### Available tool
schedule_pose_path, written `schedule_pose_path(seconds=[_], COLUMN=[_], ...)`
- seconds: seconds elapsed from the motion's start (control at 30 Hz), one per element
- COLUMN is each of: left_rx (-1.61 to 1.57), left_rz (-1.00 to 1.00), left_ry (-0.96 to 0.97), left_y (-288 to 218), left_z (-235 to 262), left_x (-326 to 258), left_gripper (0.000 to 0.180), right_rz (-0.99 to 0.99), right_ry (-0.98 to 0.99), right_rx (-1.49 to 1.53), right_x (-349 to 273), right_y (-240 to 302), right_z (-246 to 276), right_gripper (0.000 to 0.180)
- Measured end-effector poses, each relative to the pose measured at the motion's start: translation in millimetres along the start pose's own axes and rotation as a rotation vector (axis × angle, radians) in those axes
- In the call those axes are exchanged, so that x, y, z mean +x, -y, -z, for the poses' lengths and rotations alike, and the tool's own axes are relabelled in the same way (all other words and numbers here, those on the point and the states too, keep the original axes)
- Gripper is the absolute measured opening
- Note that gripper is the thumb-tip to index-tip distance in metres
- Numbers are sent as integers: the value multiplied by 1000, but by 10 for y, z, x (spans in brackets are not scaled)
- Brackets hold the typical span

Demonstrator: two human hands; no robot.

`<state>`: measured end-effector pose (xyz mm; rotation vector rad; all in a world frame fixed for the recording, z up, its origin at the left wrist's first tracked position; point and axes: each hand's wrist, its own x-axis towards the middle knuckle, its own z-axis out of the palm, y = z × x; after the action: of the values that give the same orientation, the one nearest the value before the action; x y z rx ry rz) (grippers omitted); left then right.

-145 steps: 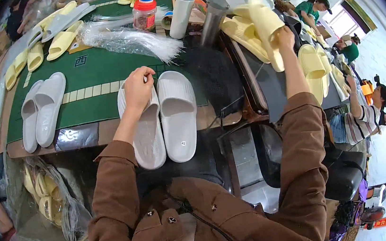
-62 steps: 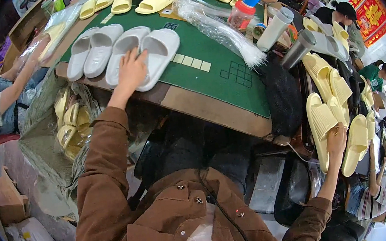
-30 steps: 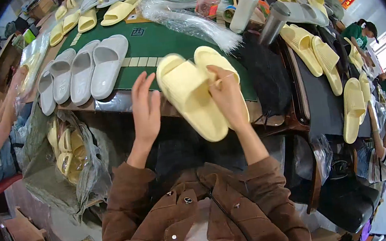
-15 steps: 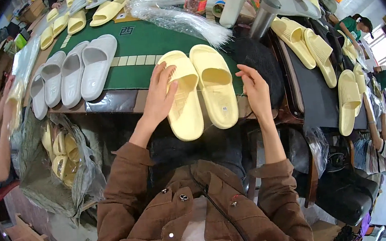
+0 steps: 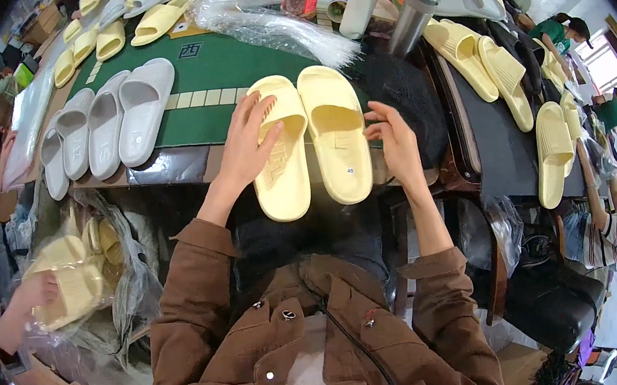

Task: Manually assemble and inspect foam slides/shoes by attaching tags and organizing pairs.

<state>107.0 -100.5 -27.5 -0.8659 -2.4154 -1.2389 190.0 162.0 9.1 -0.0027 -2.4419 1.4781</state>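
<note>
Two yellow slides are laid side by side near the front edge of the green surface (image 5: pixel 218 66), just above the picture's centre. The left slide (image 5: pixel 284 161) lies sole up, its ribbed tread showing; the right slide (image 5: pixel 338 136) lies footbed up, a small dot on its heel. Their inner edges run touching or nearly so.

The left hand (image 5: pixel 247 150) is laid flat on the left slide, fingers spread wide and reaching toward 1 o'clock; nothing is gripped, the palm only rests on the sole. The right hand (image 5: pixel 398 140) is held at the right slide's outer edge, at 3 o'clock from it, fingers loosely curled and open, the fingertips at or just off the rim; whether they touch cannot be told. Nothing is held in it.

At 9 o'clock from the pair, four grey slides (image 5: pixel 99 125) are lined up in a row on the surface. At 12 o'clock a bundle of clear bags (image 5: pixel 271 29) is spread out, with a metal flask (image 5: pixel 412 17) beside it at 1 o'clock. More yellow slides (image 5: pixel 489 73) lie on the dark surface at 3 o'clock.
</note>
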Motion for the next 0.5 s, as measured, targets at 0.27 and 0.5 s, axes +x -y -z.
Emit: schedule_pose_path(seconds=[0.27, 0.5], left_rx=[135, -106], left_rz=[-242, -431], left_ry=[-177, -104], left_y=[-680, -1043], left_z=[81, -136], left_x=[37, -131], left_gripper=[45, 34], right_rz=[-1, -250], right_ry=[79, 120], right_rx=[560, 1020], right_x=[-11, 15], right_y=[720, 714], right_z=[-9, -106], right_gripper=[59, 34])
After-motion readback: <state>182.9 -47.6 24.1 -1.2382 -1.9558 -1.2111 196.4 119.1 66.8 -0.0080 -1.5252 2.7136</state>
